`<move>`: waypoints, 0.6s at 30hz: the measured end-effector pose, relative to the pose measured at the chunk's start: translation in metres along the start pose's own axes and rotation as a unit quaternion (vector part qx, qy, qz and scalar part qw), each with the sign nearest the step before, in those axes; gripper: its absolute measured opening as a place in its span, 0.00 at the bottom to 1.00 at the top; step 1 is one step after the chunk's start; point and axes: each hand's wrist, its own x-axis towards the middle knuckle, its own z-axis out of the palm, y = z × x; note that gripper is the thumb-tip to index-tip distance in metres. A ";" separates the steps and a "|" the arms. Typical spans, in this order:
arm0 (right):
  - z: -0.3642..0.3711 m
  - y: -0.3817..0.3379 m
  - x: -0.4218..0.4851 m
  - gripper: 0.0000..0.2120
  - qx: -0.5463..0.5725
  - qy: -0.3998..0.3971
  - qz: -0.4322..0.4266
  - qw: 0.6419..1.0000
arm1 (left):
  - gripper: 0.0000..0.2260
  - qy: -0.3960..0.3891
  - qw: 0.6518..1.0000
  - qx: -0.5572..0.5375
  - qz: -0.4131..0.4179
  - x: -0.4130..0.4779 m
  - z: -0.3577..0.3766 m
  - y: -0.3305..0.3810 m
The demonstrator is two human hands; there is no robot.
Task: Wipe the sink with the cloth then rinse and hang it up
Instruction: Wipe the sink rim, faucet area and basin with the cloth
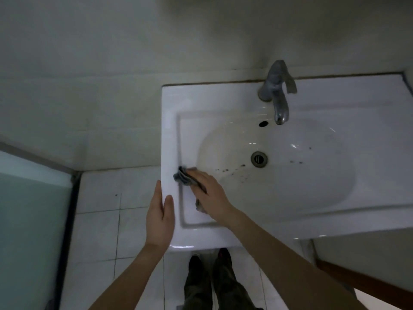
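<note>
A white ceramic sink [223, 101] fills the right half of the view, with an oval basin, a round drain [259, 159] and dark specks near it. My right hand [210, 193] presses a dark grey cloth [184, 177] flat on the sink's left ledge, and the cloth sticks out past my fingertips and under my palm. My left hand [159, 214] rests on the sink's left outer edge with its thumb on top and holds nothing else. A grey metal tap [278, 90] stands at the back of the sink, and no water runs from it.
An overflow hole [263, 123] sits below the tap. A white tiled floor [100, 220] lies left of and under the sink. A frosted glass panel [29, 220] with a dark frame stands at far left. My legs and shoes [210, 271] are below the sink's front edge.
</note>
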 end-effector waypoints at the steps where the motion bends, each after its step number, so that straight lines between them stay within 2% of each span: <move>1: -0.013 0.002 -0.012 0.17 0.033 0.002 0.043 0.999 | 0.24 -0.001 1.000 -0.001 0.002 0.000 0.000 0.000; 4: -0.065 0.011 -0.039 0.14 0.116 0.056 0.159 0.979 | 0.25 -0.007 1.000 -0.011 0.001 -0.001 -0.001 -0.003; 6: -0.107 0.021 -0.046 0.13 0.115 0.100 0.205 0.967 | 0.26 -0.007 1.000 -0.010 0.008 0.000 -0.001 -0.006; 9: -0.165 0.053 -0.041 0.11 -0.041 0.110 0.249 0.961 | 0.29 -0.009 1.000 0.001 -0.002 0.000 0.001 -0.002; 11: -0.193 0.093 -0.035 0.13 -0.180 0.043 0.266 0.946 | 0.31 -0.002 1.000 0.010 -0.006 0.000 0.002 0.002; 13: -0.206 0.122 -0.031 0.16 -0.315 -0.066 0.294 0.900 | 0.31 0.006 1.000 0.025 -0.004 0.000 0.003 0.004; 14: -0.207 0.132 -0.029 0.18 -0.334 -0.096 0.305 0.887 | 0.31 0.013 1.000 0.027 -0.005 -0.001 0.004 0.005; 16: -0.201 0.142 -0.025 0.21 -0.324 -0.128 0.310 0.885 | 0.30 0.026 0.999 0.034 -0.004 -0.002 0.005 0.005; 18: -0.188 0.138 -0.020 0.20 -0.314 -0.173 0.294 0.886 | 0.30 0.038 0.998 0.043 -0.007 -0.002 0.007 0.009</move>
